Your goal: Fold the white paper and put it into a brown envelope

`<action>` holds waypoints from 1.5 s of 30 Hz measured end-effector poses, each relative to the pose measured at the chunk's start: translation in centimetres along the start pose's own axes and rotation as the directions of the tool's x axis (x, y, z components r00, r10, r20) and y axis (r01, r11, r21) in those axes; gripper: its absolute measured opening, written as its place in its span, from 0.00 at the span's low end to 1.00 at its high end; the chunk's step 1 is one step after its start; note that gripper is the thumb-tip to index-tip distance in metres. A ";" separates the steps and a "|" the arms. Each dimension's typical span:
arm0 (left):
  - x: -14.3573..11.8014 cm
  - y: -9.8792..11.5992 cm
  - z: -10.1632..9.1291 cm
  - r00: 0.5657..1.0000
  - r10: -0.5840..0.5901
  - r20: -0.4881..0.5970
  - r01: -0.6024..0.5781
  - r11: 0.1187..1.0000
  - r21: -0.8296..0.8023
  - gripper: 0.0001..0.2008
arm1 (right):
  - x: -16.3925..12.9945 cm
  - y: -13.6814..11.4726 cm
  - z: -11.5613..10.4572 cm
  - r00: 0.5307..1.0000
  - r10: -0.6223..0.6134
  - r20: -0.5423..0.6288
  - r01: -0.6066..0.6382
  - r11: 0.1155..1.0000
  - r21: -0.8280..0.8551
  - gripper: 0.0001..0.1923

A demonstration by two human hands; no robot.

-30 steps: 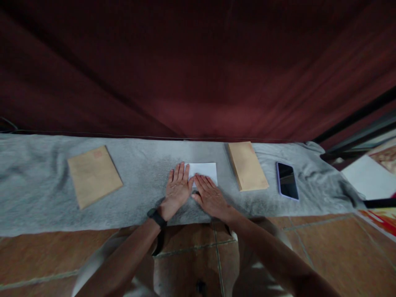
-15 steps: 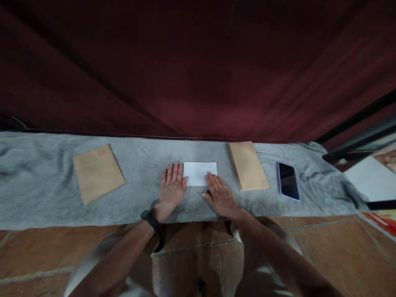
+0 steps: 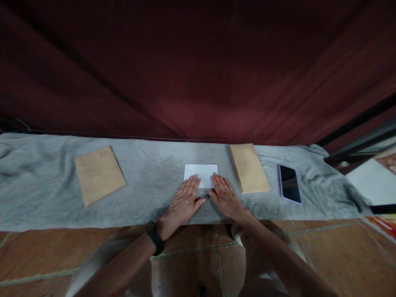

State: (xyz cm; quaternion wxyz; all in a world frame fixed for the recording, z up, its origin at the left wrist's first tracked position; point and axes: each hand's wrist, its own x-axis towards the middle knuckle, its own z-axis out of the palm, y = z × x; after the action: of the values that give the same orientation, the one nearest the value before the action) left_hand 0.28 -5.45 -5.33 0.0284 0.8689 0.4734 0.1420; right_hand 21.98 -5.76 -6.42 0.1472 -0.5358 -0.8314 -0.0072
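Starting at the left of the grey cloth [image 3: 40,194] laid over the floor, I see a tan envelope [image 3: 99,175] lying flat and a little askew, well apart from my hands, as if set aside out of the working space.

Moving toward the middle, my left hand [image 3: 184,201] lies flat with the fingers spread and slightly angled to the right, its fingertips resting on the near-left part of the white folded paper [image 3: 201,171]. A dark watch [image 3: 154,237] sits on that wrist. The paper is in the centre of the cloth, closer to its far edge, square to me, which I judge lets both palms press it evenly.

My right hand [image 3: 227,197] is flat too, fingers together and stretched out, fingertips on the near-right corner of the paper. Neither hand pinches anything; both press down, thumbs nearly meeting between them.

Just right of that hand lies a stack of tan envelopes [image 3: 249,168], near but not touching. Further right a phone [image 3: 290,183] lies screen up, near the cloth's right end.
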 end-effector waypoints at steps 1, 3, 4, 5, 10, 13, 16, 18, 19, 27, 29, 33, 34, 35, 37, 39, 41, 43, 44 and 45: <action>-0.1 -0.1 0.0 1.000 -0.016 -0.013 0.016 1.000 0.005 0.36 | 0.1 0.1 0.0 1.000 0.016 0.001 -0.016 1.000 0.002 0.31; -0.3 0.1 -0.1 0.997 -0.059 -0.039 0.060 0.998 0.009 0.36 | 0.5 0.3 -0.1 0.998 0.055 0.005 -0.055 0.998 0.015 0.30; -0.3 0.2 -0.2 0.995 -0.084 -0.048 0.084 0.996 0.011 0.36 | 0.9 0.3 -0.2 0.997 0.076 0.005 -0.076 0.997 0.025 0.30; -0.2 0.4 -0.3 0.993 -0.108 -0.053 0.109 0.994 0.014 0.35 | 1.4 0.2 -0.3 0.995 0.095 0.006 -0.095 0.995 0.037 0.29; 1.9 1.2 -1.3 0.982 -0.182 -0.050 0.183 0.983 0.016 0.29 | 4.5 -0.9 -0.4 0.994 0.101 0.033 -0.103 0.990 0.098 0.28; 3.8 1.0 -1.4 0.983 -0.183 -0.031 0.183 0.983 -0.001 0.29 | 5.6 -1.8 0.2 0.995 0.072 0.075 -0.080 0.990 0.113 0.27; 5.1 0.6 -0.7 0.975 -0.223 0.007 0.223 0.975 -0.001 0.29 | 5.8 -2.5 1.0 0.994 0.068 0.087 -0.077 0.992 0.100 0.27; 5.3 0.3 0.0 0.965 -0.261 0.019 0.260 0.965 0.013 0.30 | 5.7 -2.6 1.4 0.995 0.080 0.062 -0.085 0.993 0.081 0.28; 5.3 0.2 0.3 0.962 -0.271 0.018 0.271 0.962 0.020 0.30 | 5.6 -2.5 1.6 0.995 0.084 0.046 -0.087 0.994 0.071 0.28; 3.6 -1.7 0.6 0.921 -0.383 -0.069 0.387 0.921 0.045 0.31 | 4.7 0.1 1.5 0.984 0.179 -0.019 -0.179 0.984 0.006 0.34; 3.3 -2.3 0.2 0.908 -0.410 -0.090 0.411 0.912 -0.004 0.31 | 4.5 0.8 1.4 0.978 0.209 -0.018 -0.209 0.978 0.005 0.35; 3.2 -3.3 -0.6 0.911 -0.404 -0.086 0.379 0.899 -0.219 0.32 | 4.3 1.3 1.3 0.977 0.211 -0.022 -0.211 0.977 0.021 0.35; 3.3 -3.5 -0.7 0.908 -0.411 -0.084 0.374 0.884 -0.281 0.32 | 4.2 1.3 1.4 0.978 0.209 -0.024 -0.208 0.978 0.025 0.35; 3.5 -3.7 -0.8 0.901 -0.427 -0.079 0.378 0.861 -0.340 0.32 | 4.2 1.3 1.4 0.977 0.209 -0.026 -0.209 0.978 0.029 0.35; 3.9 -4.1 -0.8 0.872 -0.488 -0.048 0.416 0.788 -0.454 0.33 | 4.3 1.1 1.3 0.976 0.216 -0.031 -0.215 0.976 0.031 0.35; 4.3 -4.4 -0.8 0.831 -0.556 0.010 0.465 0.684 -0.562 0.34 | 4.4 1.0 1.2 0.975 0.220 -0.030 -0.220 0.975 0.024 0.34; 4.7 -4.5 -0.9 0.796 -0.602 0.061 0.492 0.584 -0.646 0.35 | 4.6 0.9 0.8 0.978 0.206 -0.023 -0.206 0.978 0.014 0.32; 4.9 -4.7 -1.0 0.772 -0.629 0.097 0.508 0.517 -0.689 0.37 | 4.7 0.7 0.4 0.984 0.180 -0.009 -0.180 0.984 0.014 0.31; 5.0 -4.8 -1.1 0.762 -0.638 0.114 0.520 0.496 -0.696 0.37 | 4.7 0.6 0.2 0.987 0.160 0.000 -0.160 0.987 0.021 0.31; 5.1 -4.8 -1.2 0.752 -0.646 0.131 0.531 0.476 -0.701 0.38 | 4.7 0.4 0.0 0.991 0.131 0.012 -0.131 0.991 0.034 0.31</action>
State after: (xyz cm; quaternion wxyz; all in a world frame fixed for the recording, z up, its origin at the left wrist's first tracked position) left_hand -1.38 1.31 -3.99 0.3665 0.5594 0.6521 0.3571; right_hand 20.54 -1.40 -5.31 0.1526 -0.5865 -0.7952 0.0194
